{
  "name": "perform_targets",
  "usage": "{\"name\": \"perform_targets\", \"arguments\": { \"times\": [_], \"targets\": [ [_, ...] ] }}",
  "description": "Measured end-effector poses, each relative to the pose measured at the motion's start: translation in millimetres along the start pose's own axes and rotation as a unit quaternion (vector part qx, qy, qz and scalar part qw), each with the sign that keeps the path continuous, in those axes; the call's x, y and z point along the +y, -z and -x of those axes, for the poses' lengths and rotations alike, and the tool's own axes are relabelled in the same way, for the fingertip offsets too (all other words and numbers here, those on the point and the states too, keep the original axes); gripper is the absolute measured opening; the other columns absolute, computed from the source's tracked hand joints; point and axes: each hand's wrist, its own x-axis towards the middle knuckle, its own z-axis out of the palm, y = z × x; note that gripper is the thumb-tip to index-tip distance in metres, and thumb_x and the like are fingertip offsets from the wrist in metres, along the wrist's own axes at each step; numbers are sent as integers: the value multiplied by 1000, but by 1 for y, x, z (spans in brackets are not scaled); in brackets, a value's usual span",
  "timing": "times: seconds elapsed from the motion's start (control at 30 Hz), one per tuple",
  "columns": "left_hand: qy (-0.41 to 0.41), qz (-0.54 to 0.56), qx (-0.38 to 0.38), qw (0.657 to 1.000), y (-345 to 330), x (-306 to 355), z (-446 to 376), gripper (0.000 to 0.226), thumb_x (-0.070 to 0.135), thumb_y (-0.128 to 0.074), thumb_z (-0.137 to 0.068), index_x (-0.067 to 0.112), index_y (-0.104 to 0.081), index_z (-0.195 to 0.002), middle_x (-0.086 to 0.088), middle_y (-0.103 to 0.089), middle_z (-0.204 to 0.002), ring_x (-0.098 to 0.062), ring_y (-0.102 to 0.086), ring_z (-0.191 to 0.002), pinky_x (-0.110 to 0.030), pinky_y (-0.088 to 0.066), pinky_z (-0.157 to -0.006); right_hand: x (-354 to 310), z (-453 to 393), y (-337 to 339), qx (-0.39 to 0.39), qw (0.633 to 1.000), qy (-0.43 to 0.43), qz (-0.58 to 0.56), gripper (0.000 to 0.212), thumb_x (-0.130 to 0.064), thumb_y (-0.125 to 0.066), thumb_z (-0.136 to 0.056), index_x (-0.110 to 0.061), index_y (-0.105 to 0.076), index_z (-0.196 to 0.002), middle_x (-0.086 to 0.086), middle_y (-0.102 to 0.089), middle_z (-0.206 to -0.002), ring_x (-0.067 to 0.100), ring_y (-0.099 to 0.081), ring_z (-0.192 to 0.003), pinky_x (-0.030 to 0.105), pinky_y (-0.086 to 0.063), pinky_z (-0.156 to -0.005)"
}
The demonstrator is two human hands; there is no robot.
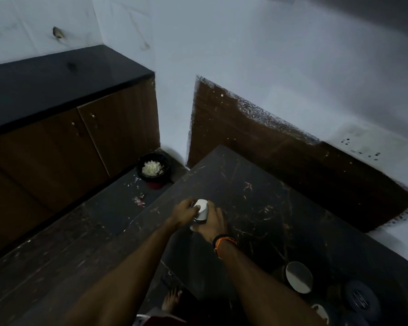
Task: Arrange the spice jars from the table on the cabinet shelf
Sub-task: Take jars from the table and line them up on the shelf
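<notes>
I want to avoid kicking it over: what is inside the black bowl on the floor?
The black bowl holds a heap of pale chopped bits; what they are is unclear. The heap hides the bowl's bottom.

A dim home kitchen

A black stone counter point(64, 74) tops wooden cabinet doors point(76, 147) against tiled walls point(45, 22); a dark marbled table point(257, 208) holds lidded jars point(299, 276), and a bowl point(154, 167) sits on the floor.

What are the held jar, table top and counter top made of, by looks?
Jar: white lid, probably plastic; shiny body, glass or metal, unclear. Table top: dark veined slab, probably polished marble or laminate. Counter top: glossy black, probably granite.
</notes>
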Motion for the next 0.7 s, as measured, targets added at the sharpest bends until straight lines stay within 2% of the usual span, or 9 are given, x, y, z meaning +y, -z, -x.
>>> {"name": "perform_targets", "arguments": {
  "times": [0.1, 0.23, 0.33, 0.4, 0.47, 0.6, 0.7],
  "targets": [
    [5, -10, 10, 1000, -2, -2, -1, 34, 11, -55, -95, 11, -61, -129, -9, -65, -124, -29, -62, -112, -44, -50, -99, 4, -2, -9, 24, 1000, -6, -5, 101, -47, -81, -70, -33, -23, -152, 4, -43, -146, 27, -44, -134, 48, -44, -107],
    [23, 15, 3, 1000, -11, -11, -1, 28, 11, -54, -97, 13, -64, -124, -10, -69, -115, -26, -65, -104, -42, -54, -92, 12, -4, -14, 20, 999, -31, -24, 107, -50, -80, -74, -28, -17, -157, 6, -37, -153, 27, -39, -141, 49, -39, -113],
    [41, 57, -13, 997, -23, -20, 3, 20, 13, -53, -99, 18, -65, -114, -7, -70, -106, -21, -68, -94, -40, -58, -85, 21, -1, -15, 27, 997, -30, -58, 106, -45, -84, -72, -29, -22, -156, 3, -36, -155, 26, -38, -142, 47, -39, -114],
    [44, 96, 2, 994, -32, -24, 9, 15, 14, -56, -98, 22, -68, -102, -5, -73, -97, -19, -69, -86, -40, -60, -80, 30, 3, -13, 49, 995, -32, -82, 104, -44, -86, -69, -29, -27, -154, 2, -40, -154, 24, -41, -141, 44, -41, -113],
    [35, 116, 15, 993, -39, -25, 14, 16, 13, -58, -96, 21, -72, -96, -3, -75, -92, -21, -71, -86, -42, -60, -81, 40, 9, -9, 58, 987, -57, -141, 109, -40, -90, -65, -29, -27, -154, 1, -43, -152, 24, -43, -139, 44, -43, -111],
    [25, 182, 3, 983, -52, -16, 15, 17, 6, -57, -95, 7, -74, -94, -13, -75, -94, -33, -71, -95, -47, -58, -87, 61, 22, 7, 90, 960, -70, -257, 111, -36, -92, -60, -32, -29, -151, 1, -47, -146, 25, -49, -133, 45, -47, -107],
    [49, 251, -36, 966, -58, -4, 17, 16, 9, -58, -95, 8, -72, -101, -16, -73, -106, -30, -71, -96, -39, -59, -77, 72, 27, 29, 108, 928, -75, -347, 107, -33, -90, -60, -31, -31, -150, 4, -44, -149, 25, -49, -129, 46, -50, -102]
  ]
}}
